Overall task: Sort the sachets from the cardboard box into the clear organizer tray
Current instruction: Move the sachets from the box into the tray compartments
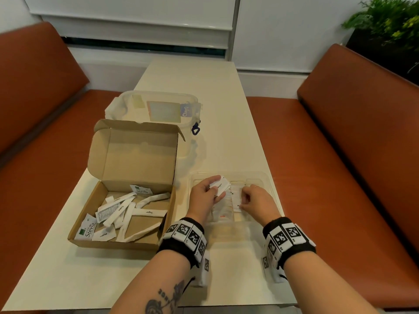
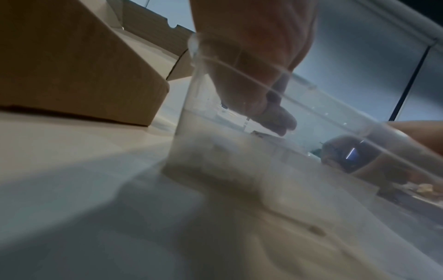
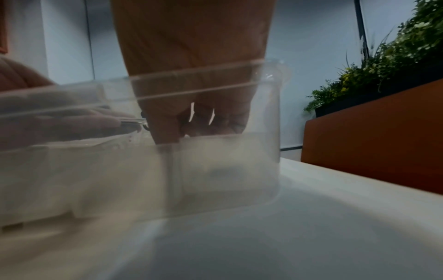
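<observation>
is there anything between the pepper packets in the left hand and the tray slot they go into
Nothing visible blocks them. The left hand holds the pepper sachets directly over the open clear tray. The right hand is inside the neighbouring compartment, fingers on sachets already there.

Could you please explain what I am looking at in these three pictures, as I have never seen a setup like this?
There is no machine here: a person sorts sachets by hand, wearing a camera on the head and one on each wrist, on bands with black-and-white markers. The top picture is the head view; the two blurry ones look along each hand from low on the table.

On the table stand an open cardboard box of sachets, a clear tray and, farther off, a lidded plastic container.

The left hand holds a few pepper sachets over the tray. The right hand pinches a sachet lying in the tray.
</observation>
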A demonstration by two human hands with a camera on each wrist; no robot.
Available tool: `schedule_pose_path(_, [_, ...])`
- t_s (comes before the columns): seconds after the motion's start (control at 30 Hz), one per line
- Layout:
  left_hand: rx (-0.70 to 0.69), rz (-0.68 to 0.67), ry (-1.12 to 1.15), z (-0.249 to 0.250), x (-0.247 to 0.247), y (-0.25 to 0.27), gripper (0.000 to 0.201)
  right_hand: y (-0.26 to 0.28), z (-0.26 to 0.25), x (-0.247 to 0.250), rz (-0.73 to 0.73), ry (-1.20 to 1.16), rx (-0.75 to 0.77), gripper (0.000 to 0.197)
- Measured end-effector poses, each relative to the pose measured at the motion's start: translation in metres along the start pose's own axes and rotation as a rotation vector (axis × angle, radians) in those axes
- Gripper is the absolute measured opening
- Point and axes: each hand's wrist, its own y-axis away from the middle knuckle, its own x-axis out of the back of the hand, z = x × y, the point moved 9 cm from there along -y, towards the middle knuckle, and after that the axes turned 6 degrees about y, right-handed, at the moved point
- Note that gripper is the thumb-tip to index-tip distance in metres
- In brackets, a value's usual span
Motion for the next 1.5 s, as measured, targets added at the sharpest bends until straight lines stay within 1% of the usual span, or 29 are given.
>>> schedule_pose_path(0.17, [0.010,-0.015,-0.012,-0.002,0.000,-0.001,0.034,-0.003,-0.001,-0.002,0.023,0.095,-0.031,0.038])
schedule_pose_path(0.47, [0.028,-0.021,-0.041,-0.001,-0.002,0.001,0.034,-0.002,-0.001,0.000,0.035,0.055,-0.037,0.036])
schedule_pose_path(0.53, [0.028,-0.026,-0.047,-0.001,-0.002,0.001,0.034,-0.001,0.001,0.002,0.036,-0.013,-0.053,0.027])
schedule_pose_path(0.57, [0.025,-0.033,-0.047,-0.001,-0.002,0.001,0.034,0.000,0.001,0.007,0.058,-0.074,-0.058,0.021])
schedule_pose_path(0.63, [0.016,-0.050,-0.054,-0.001,-0.003,0.001,0.034,0.000,-0.004,0.023,0.158,-0.241,-0.053,0.008])
schedule_pose_path(0.7, [0.006,-0.062,-0.076,-0.001,-0.003,0.001,0.035,-0.001,-0.013,0.040,0.233,-0.416,-0.034,0.007])
schedule_pose_path(0.77, [0.002,-0.068,-0.101,-0.001,-0.004,0.001,0.034,-0.005,-0.023,0.047,0.193,-0.529,-0.019,0.010])
schedule_pose_path(0.83, [0.001,-0.074,-0.100,-0.001,-0.005,0.002,0.030,-0.008,-0.030,0.043,0.098,-0.550,-0.021,0.019])
schedule_pose_path(0.9, [0.008,-0.077,-0.074,0.000,-0.006,0.003,0.027,-0.011,-0.029,0.040,0.049,-0.575,-0.050,0.021])
schedule_pose_path(1.03, [0.027,-0.090,-0.064,0.002,-0.009,0.005,0.032,-0.011,-0.016,0.037,0.068,-0.645,-0.138,0.016])
schedule_pose_path(1.13, [0.030,-0.087,-0.079,0.001,-0.008,0.005,0.035,-0.008,-0.008,0.036,0.083,-0.700,-0.162,0.014])
schedule_pose_path(1.2, [0.018,-0.055,-0.110,0.001,-0.004,0.003,0.034,-0.006,0.000,0.039,0.117,-0.660,-0.160,0.019])
schedule_pose_path(1.27, [0.002,-0.018,-0.136,0.001,0.000,0.000,0.033,-0.003,0.009,0.041,0.121,-0.558,-0.171,0.024])
schedule_pose_path(1.4, [-0.016,0.021,-0.142,0.002,0.003,-0.003,0.034,0.006,0.020,0.029,0.007,-0.452,-0.202,0.020])
schedule_pose_path(1.5, [-0.015,0.031,-0.139,0.002,0.003,-0.001,0.032,0.009,0.015,0.021,-0.026,-0.405,-0.162,0.026])
